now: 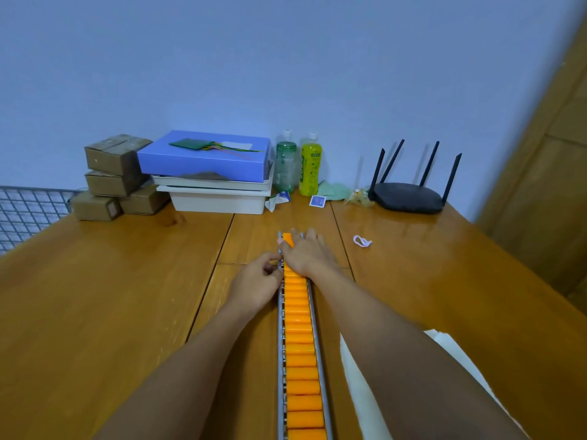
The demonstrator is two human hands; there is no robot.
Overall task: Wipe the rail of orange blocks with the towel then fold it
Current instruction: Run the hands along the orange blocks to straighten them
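- My right hand [303, 254] lies flat over the far end of the rail [301, 344], palm down, fingers spread loosely and stretched forward; it holds nothing that I can see.
- My left hand [255, 285] sits against the rail's left edge, just beside my right hand, fingers curled in narrow with the thumb and forefinger pinched at the metal side.
- The rail runs straight away from me down the middle of the table [95, 296], a metal channel filled with a row of orange blocks [300, 360] packed end to end.
- One block end shows just past my right fingertips, at the rail's far tip.
- The towel [359, 382] is white and lies on the table to the right of the rail, near me, mostly hidden under my right forearm; neither hand touches it.
- A small pink loop [362, 241] lies on the table to the right of my right hand, apart from it.
- At the wall stand brown boxes [116, 177], a blue box [206, 157] on white trays [219, 196], two bottles [298, 165] and a black router [409, 192].
- A wire grid [28, 211] lies at the table's far left edge.
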